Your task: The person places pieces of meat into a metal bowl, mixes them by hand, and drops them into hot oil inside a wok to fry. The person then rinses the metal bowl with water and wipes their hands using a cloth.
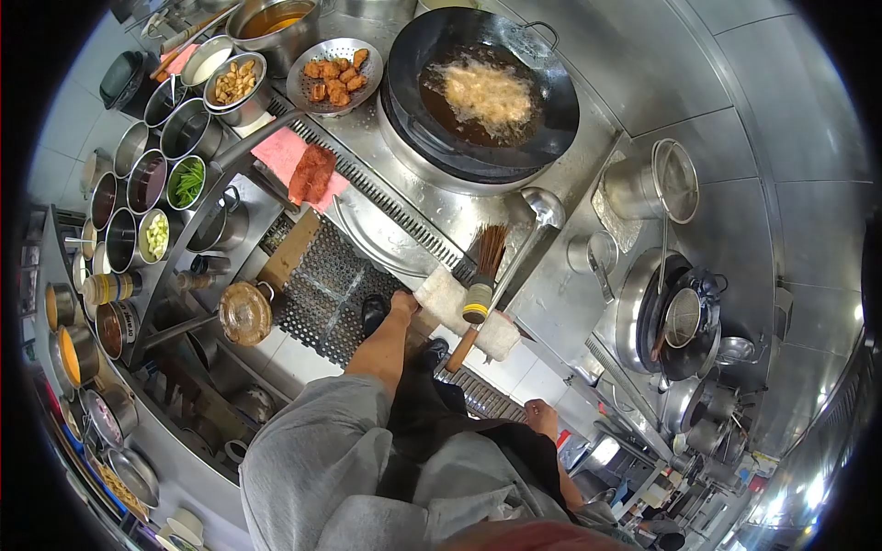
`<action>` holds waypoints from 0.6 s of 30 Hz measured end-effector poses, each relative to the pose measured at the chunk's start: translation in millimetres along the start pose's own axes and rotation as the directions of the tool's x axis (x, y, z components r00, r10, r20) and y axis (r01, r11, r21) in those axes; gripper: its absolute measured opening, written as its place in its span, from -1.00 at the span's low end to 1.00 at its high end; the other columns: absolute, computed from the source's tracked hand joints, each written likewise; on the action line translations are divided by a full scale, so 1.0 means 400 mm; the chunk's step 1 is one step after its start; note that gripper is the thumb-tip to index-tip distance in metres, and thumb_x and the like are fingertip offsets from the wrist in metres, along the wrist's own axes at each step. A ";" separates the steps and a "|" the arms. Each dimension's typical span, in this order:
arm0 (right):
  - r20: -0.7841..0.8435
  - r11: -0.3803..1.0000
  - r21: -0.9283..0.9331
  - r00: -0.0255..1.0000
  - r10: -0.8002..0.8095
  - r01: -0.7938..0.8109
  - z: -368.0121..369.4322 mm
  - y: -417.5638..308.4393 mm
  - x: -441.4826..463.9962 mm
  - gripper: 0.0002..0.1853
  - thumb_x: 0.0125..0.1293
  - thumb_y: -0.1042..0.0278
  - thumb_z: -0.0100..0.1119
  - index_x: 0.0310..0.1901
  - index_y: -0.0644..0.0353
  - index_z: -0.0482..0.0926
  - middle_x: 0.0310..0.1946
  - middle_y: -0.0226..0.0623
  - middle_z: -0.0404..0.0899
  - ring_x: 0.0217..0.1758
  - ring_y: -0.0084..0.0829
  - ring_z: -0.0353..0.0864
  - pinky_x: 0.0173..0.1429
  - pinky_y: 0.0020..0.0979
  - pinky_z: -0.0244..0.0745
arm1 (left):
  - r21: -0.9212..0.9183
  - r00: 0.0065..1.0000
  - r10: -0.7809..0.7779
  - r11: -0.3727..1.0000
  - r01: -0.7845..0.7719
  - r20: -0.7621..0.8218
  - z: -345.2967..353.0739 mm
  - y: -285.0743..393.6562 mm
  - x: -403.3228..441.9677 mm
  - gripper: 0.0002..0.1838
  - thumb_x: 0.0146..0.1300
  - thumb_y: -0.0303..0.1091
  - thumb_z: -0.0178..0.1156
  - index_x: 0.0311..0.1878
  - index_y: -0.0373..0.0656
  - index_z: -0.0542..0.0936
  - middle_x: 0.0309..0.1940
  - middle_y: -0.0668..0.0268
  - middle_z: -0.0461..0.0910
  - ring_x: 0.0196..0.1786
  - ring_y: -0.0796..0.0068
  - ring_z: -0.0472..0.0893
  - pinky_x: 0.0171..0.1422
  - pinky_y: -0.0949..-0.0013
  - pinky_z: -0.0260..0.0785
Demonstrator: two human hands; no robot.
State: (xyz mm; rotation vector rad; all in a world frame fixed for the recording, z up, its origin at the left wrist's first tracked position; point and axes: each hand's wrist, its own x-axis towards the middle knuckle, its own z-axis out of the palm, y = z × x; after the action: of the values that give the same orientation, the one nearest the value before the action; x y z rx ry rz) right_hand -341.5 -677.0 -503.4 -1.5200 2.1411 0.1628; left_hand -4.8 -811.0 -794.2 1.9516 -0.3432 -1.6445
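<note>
My left hand (402,302) hangs at the stove's front edge, next to a folded white towel (441,296). Its fingers are too small and turned away to tell how they are held. Lower and to the right, my right hand (542,417) is at my side with its fingers curled in; nothing shows in it. On the stove, pale battered pieces bubble in the oil (482,96) of a black wok (413,115). Browned fried pieces (340,73) lie in a perforated strainer (298,84) beside it. A ladle (544,209) and a bamboo brush (489,246) rest near the towel.
Several metal pots hold ingredients at left, among them chopped greens (187,181) and nuts (235,84). A reddish cloth (312,174) lies by the stove grate. Strainers and stacked woks (634,308) stand at right. A perforated black mat (333,275) covers the floor.
</note>
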 end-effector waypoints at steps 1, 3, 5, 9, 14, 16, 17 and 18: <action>-0.002 1.000 -0.001 1.000 0.001 -0.001 0.000 -0.001 -0.003 -0.77 0.16 0.20 0.18 -0.28 0.17 0.67 -0.39 -0.02 0.65 -0.25 -0.05 0.66 -0.13 -0.20 0.53 | -0.374 0.996 -0.084 0.923 0.086 0.021 0.001 0.009 -0.014 -0.76 0.00 -0.29 0.36 -0.36 -0.28 0.64 -0.45 0.16 0.66 -0.47 0.25 0.63 -0.43 0.30 0.47; -0.011 1.000 0.000 1.000 -0.026 0.026 0.002 -0.005 -0.008 -0.77 0.17 0.21 0.18 -0.29 0.18 0.67 -0.41 -0.02 0.64 -0.27 -0.06 0.66 -0.16 -0.21 0.53 | -0.402 0.992 -0.101 0.907 0.124 0.078 -0.012 0.029 -0.035 -0.82 0.04 -0.34 0.33 -0.34 -0.25 0.62 -0.47 0.21 0.64 -0.50 0.32 0.59 -0.49 0.33 0.43; -0.003 1.000 0.013 1.000 -0.007 0.007 0.006 -0.008 -0.008 -0.77 0.17 0.21 0.18 -0.29 0.19 0.67 -0.41 -0.01 0.64 -0.28 -0.07 0.67 -0.18 -0.22 0.53 | -0.425 0.984 -0.114 0.891 0.162 0.135 -0.022 0.048 -0.055 -0.87 0.08 -0.40 0.31 -0.33 -0.22 0.61 -0.48 0.26 0.61 -0.53 0.39 0.55 -0.54 0.37 0.39; -0.014 1.000 0.025 1.000 -0.016 0.016 0.020 -0.005 -0.013 -0.76 0.17 0.22 0.18 -0.28 0.23 0.66 -0.42 0.00 0.64 -0.32 -0.07 0.67 -0.22 -0.24 0.53 | -0.471 0.976 -0.133 0.859 0.201 0.174 -0.036 0.055 -0.077 -0.91 0.14 -0.41 0.25 -0.35 -0.23 0.59 -0.49 0.25 0.59 -0.57 0.41 0.53 -0.57 0.38 0.34; -0.014 0.999 0.042 1.000 -0.009 0.010 0.021 -0.021 -0.023 -0.75 0.19 0.22 0.18 -0.27 0.23 0.66 -0.41 0.02 0.64 -0.32 -0.06 0.67 -0.20 -0.23 0.53 | -0.543 0.977 -0.139 0.815 0.204 0.158 -0.023 0.048 -0.086 -0.93 0.20 -0.45 0.17 -0.38 -0.22 0.58 -0.53 0.27 0.57 -0.59 0.43 0.52 -0.59 0.37 0.32; -0.023 0.999 0.025 0.999 -0.028 0.029 0.015 -0.029 -0.026 -0.76 0.19 0.22 0.18 -0.26 0.23 0.66 -0.42 0.02 0.64 -0.31 -0.06 0.67 -0.20 -0.23 0.53 | -0.516 0.982 -0.142 0.836 0.186 0.123 -0.022 0.057 -0.086 -0.92 0.21 -0.45 0.16 -0.37 -0.23 0.58 -0.52 0.26 0.57 -0.58 0.43 0.52 -0.59 0.38 0.32; 0.000 1.000 0.017 1.000 0.017 -0.017 0.012 -0.033 -0.031 -0.75 0.20 0.19 0.17 -0.26 0.19 0.66 -0.39 -0.01 0.64 -0.28 -0.06 0.66 -0.16 -0.21 0.53 | -0.513 0.982 -0.144 0.837 0.188 0.125 -0.021 0.058 -0.089 -0.92 0.21 -0.45 0.16 -0.37 -0.23 0.58 -0.52 0.26 0.57 -0.58 0.43 0.52 -0.59 0.38 0.32; 0.022 0.998 0.008 0.998 0.060 -0.061 0.011 -0.036 -0.034 -0.74 0.21 0.15 0.15 -0.25 0.16 0.66 -0.36 -0.03 0.65 -0.24 -0.06 0.66 -0.11 -0.19 0.54 | -0.513 0.983 -0.146 0.839 0.182 0.110 -0.021 0.058 -0.086 -0.92 0.21 -0.45 0.16 -0.37 -0.24 0.58 -0.52 0.24 0.57 -0.58 0.43 0.53 -0.58 0.39 0.34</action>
State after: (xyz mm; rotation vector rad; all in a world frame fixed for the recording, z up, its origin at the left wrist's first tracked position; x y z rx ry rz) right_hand -323.5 -669.1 -498.3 -1.4427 2.1690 0.1896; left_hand -0.6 -809.4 -752.1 1.5428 0.2429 -1.6895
